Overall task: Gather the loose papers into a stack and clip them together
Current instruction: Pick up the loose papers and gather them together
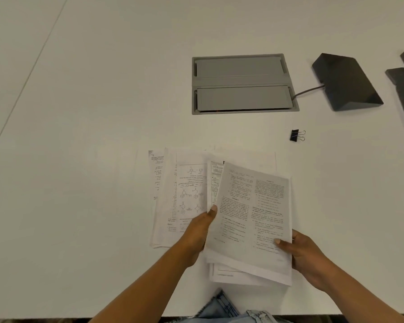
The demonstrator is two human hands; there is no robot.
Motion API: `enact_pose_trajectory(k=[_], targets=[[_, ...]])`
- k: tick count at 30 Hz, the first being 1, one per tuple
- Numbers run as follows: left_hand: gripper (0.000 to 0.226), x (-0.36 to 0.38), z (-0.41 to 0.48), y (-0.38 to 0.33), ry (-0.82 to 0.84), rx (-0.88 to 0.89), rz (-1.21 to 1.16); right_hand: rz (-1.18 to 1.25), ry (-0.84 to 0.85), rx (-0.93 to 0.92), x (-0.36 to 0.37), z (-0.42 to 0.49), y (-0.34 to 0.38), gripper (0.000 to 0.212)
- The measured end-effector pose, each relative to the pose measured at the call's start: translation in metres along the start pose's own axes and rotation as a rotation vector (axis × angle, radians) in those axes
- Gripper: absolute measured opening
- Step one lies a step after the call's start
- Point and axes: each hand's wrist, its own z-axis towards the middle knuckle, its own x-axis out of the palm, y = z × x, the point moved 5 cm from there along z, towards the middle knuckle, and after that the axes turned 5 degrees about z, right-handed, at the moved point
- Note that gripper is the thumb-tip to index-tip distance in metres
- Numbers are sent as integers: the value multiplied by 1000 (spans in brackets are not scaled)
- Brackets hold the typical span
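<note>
Fingers (280, 241) of both hands pinch the papers (252, 220).

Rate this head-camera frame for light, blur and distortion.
Head view: soft, even light, only faint shadows under the held papers and binder clip; no glare on the table; print too soft to read; wide-angle bend curves the table seam at left and skews the cable hatch.

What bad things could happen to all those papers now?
The held papers are uneven between the left hand and right hand, so some might slip out. The sheets on the table are still fanned apart, so one could get missed. The binder clip lies off to the side, needing a reach.
</note>
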Motion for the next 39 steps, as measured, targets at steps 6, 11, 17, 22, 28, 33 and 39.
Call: enact_pose_trajectory(k=[6, 11, 17, 22, 28, 33, 39], targets=[[36, 6, -2, 12, -52, 75, 161, -72, -64, 10, 7, -2, -5, 41], [36, 8, -10, 11, 68, 52, 137, 5, -41, -11, 8, -10, 6, 46], [28, 4, -14, 6, -110, 106, 155, -93, 52, -54, 23, -14, 16, 40], [25, -17, -24, 3, -257, 141, 93, -253, -191, -118, 21, 0, 22, 18], [21, -60, -45, 9, -319, 187, -73, -682, -672, -304, 12, 17, 32, 42], [25, -85, -52, 17, -387, 204, -134, -968, -702, -150, 38, 35, 28, 71], [20, -112, -61, 25, -461, 211, -172, -752, -667, -59, 42, 46, 29, 84]])
